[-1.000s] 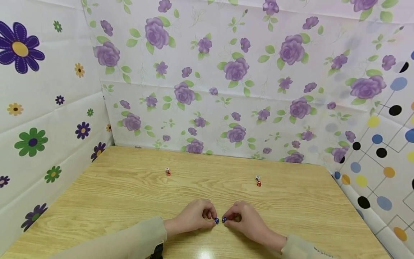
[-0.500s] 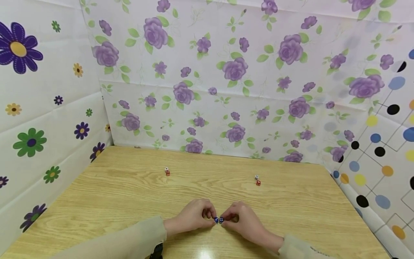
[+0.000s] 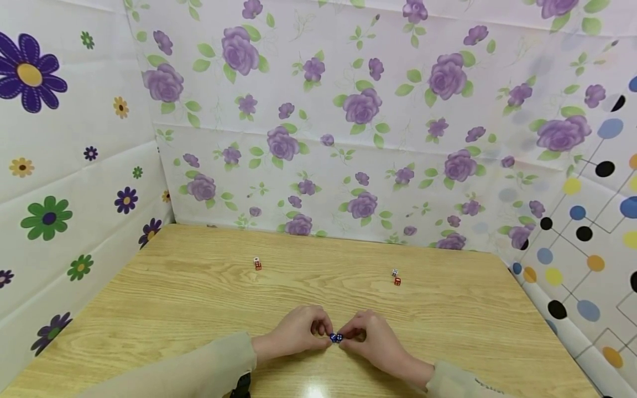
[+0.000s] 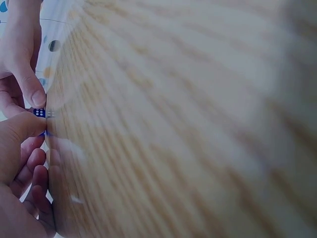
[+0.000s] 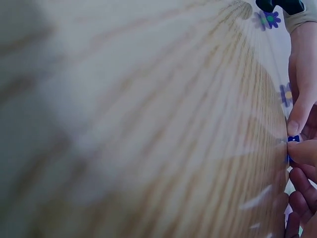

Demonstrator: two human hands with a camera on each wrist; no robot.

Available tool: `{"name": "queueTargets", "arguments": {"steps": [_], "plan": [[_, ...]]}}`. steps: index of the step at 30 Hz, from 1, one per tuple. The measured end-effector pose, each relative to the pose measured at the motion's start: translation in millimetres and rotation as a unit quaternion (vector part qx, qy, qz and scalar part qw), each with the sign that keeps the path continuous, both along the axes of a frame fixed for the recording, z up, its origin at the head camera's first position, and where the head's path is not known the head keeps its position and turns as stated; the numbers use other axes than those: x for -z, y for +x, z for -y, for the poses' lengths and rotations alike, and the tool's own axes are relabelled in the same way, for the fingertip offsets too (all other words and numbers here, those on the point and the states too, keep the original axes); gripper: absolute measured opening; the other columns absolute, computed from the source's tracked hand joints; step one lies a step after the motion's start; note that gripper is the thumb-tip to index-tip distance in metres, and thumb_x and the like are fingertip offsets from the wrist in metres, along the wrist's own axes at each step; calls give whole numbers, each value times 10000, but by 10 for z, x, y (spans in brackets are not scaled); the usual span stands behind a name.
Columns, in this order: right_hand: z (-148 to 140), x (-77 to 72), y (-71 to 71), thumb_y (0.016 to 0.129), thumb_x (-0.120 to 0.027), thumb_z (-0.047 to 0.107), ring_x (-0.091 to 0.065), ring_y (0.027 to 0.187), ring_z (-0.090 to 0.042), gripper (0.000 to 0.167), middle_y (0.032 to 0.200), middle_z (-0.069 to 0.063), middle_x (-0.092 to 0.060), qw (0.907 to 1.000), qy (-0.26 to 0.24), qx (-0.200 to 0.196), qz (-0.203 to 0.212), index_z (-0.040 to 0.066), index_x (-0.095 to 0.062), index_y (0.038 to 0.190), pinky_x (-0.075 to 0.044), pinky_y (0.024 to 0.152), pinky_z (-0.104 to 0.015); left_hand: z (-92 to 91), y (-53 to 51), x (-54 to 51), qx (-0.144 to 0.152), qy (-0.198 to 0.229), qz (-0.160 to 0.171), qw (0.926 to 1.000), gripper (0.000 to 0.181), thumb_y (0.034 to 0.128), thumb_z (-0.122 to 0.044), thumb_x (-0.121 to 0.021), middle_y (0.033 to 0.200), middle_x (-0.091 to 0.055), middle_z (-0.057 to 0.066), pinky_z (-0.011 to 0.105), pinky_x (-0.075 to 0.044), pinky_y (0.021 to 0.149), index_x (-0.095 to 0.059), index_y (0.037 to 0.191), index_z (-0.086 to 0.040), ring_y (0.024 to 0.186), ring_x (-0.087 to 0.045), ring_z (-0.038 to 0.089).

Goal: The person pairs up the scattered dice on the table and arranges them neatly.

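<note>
On one table point(image 3: 199, 298), two hands point(image 3: 297, 333) point(image 3: 380, 340) pinch two blue dice point(image 3: 333, 337) point(image 3: 339, 338).

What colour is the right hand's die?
The die is blue with white pips, clearest in the left wrist view.

Two blue, white-dotted dice point(image 3: 339, 338) side by side

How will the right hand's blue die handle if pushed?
The blue die, pinched by the right hand, looks square-cut, so probably stiff; it's small, so likely light. Flat faces suggest sliding over the table more than rolling.
</note>
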State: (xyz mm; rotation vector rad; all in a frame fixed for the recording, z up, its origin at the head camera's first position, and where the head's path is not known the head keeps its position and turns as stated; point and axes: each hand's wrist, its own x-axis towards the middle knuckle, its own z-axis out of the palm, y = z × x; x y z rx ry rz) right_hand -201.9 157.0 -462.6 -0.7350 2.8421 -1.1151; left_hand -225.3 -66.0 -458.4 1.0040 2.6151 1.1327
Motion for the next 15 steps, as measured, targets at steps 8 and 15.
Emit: {"name": "queueTargets", "arguments": {"steps": [8,15], "plan": [[3,-4,-1,817,-809,220,-517,844,-27,93,861,142,-654,10000,-27,4,11,263,-777,893,-432,728,-190,3,-9,14,-10,-38,-57,10000,95,828,-155,-785,781,-606,-60,146,-420,626,-701,835,-197,653,-481,-24],[-1,-11,-3,820,-807,225,-522,844,-29,91,867,139,-659,10000,6,-19,18,265,-776,896,-435,733,-195,0,-6,7,-18,-90,-104,9999,88,830,-160,-784,789,-613,-57,146,-418,627,-703,843,-194,659,-481,-25]]}}
